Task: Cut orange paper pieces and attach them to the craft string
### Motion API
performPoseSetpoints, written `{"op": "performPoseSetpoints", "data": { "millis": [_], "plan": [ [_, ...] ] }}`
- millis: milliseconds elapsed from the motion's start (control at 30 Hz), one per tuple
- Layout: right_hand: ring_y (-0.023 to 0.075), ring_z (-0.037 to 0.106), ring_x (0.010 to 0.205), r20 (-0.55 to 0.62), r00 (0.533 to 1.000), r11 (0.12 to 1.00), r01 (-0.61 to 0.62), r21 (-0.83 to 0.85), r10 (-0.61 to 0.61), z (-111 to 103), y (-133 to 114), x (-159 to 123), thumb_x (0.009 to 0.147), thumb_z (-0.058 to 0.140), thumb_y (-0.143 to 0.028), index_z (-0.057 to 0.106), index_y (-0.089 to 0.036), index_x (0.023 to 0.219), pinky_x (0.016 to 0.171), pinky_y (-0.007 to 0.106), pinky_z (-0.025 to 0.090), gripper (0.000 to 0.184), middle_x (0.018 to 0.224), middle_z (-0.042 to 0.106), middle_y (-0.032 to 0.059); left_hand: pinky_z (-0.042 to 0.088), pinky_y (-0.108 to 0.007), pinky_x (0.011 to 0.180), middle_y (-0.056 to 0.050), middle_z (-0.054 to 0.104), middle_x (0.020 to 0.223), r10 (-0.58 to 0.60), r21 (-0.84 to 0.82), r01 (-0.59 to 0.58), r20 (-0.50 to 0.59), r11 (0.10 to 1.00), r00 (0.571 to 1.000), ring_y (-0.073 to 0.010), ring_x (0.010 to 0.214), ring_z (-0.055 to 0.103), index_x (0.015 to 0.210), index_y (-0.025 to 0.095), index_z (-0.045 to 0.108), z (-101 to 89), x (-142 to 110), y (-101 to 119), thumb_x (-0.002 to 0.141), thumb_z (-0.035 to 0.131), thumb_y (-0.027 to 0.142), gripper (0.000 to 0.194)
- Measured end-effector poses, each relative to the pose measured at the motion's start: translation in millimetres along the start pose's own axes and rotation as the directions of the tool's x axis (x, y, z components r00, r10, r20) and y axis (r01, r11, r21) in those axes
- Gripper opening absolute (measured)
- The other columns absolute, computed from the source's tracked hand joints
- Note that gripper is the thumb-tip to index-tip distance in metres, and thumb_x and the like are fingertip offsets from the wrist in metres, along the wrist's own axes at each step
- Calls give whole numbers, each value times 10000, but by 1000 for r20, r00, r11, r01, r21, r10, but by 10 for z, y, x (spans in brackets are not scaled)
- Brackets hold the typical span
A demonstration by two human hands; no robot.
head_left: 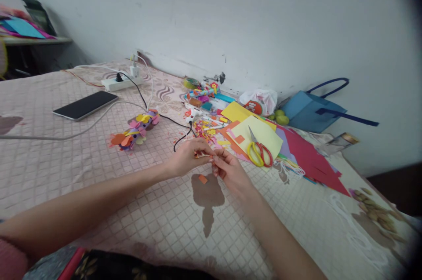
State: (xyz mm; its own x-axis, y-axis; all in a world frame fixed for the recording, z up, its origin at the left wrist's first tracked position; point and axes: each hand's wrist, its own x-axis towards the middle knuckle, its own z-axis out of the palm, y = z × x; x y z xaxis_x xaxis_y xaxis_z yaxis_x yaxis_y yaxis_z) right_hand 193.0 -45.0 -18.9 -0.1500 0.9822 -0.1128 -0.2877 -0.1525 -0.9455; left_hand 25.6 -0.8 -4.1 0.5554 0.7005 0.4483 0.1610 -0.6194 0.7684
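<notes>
My left hand (193, 155) and my right hand (229, 169) meet fingertip to fingertip over the table. Both are closed in a pinch on a small orange piece of paper (198, 155), mostly hidden by the fingers. Just below them, a loose orange scrap (202, 179) lies on the patterned cover. Scissors (260, 152) with one yellow and one red handle rest on pale yellow sheets (263, 128) to the right. Left of the hands lies a decorated roll (136, 129) with purple, orange and yellow petal shapes. A glue gun (192, 114) lies behind the hands.
Small paper bits (209, 129) are strewn beside the glue gun. A tablet or phone (85, 105), a power strip (121, 81) and cables lie at left. Red sheets (313, 157), white string (290, 166) and a blue bag (313, 110) are at right, near the wall.
</notes>
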Motion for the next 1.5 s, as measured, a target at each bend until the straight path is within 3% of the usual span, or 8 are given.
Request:
{"op": "performPoseSetpoints", "data": {
  "millis": [200, 467, 767, 1067, 1333, 1500],
  "plan": [
    [57, 450, 490, 86, 989, 990, -124, 69, 118, -31, -47, -7, 665, 756, -290, 589, -181, 825, 436, 173, 356, 256, 627, 530, -51, 430, -233, 663, -59, 653, 798, 22, -31, -19, 105, 999, 994, -136, 724, 573, 868, 164, 708, -70, 36, -15, 839, 551, 300, 210],
    [49, 444, 479, 120, 981, 981, -166, 102, 154, -58, -52, 1, 666, 759, -285, 584, -186, 860, 426, 170, 352, 280, 644, 533, -51, 445, -224, 637, -63, 668, 824, -43, -117, 58, 133, 991, 990, -141, 726, 594, 889, 147, 685, -42, 37, -36, 826, 554, 297, 209],
    [53, 450, 485, 131, 977, 978, -180, 107, 166, -72, -37, 0, 665, 760, -276, 577, -184, 862, 435, 173, 359, 284, 640, 550, -48, 426, -257, 719, -73, 647, 863, 135, 167, -142, 55, 976, 989, -158, 799, 573, 886, 186, 704, -37, -6, -7, 850, 536, 290, 201],
    [59, 454, 480, 149, 968, 973, -214, 88, 199, -96, -32, 13, 655, 768, -279, 579, -189, 869, 429, 176, 360, 299, 637, 549, -45, 394, -314, 790, -77, 628, 855, 268, 320, -307, 161, 896, 950, -170, 815, 554, 841, 188, 677, -65, -14, 21, 902, 431, 255, 262],
    [54, 447, 475, 176, 964, 970, -219, 103, 199, -74, -48, 0, 649, 773, -259, 580, -190, 853, 430, 184, 350, 289, 661, 563, -43, 404, -276, 743, -88, 629, 856, 231, 165, -259, 170, 952, 958, -172, 810, 564, 888, 178, 689, -85, 11, -1, 894, 457, 263, 247],
    [48, 451, 483, 179, 961, 967, -231, 104, 210, -60, -64, -12, 650, 773, -248, 574, -187, 864, 429, 168, 338, 298, 676, 582, -34, 414, -283, 757, -87, 638, 854, 216, 151, -249, 205, 957, 955, -175, 813, 570, 914, 190, 702, -112, 25, -20, 884, 482, 277, 239]
  ]
}}
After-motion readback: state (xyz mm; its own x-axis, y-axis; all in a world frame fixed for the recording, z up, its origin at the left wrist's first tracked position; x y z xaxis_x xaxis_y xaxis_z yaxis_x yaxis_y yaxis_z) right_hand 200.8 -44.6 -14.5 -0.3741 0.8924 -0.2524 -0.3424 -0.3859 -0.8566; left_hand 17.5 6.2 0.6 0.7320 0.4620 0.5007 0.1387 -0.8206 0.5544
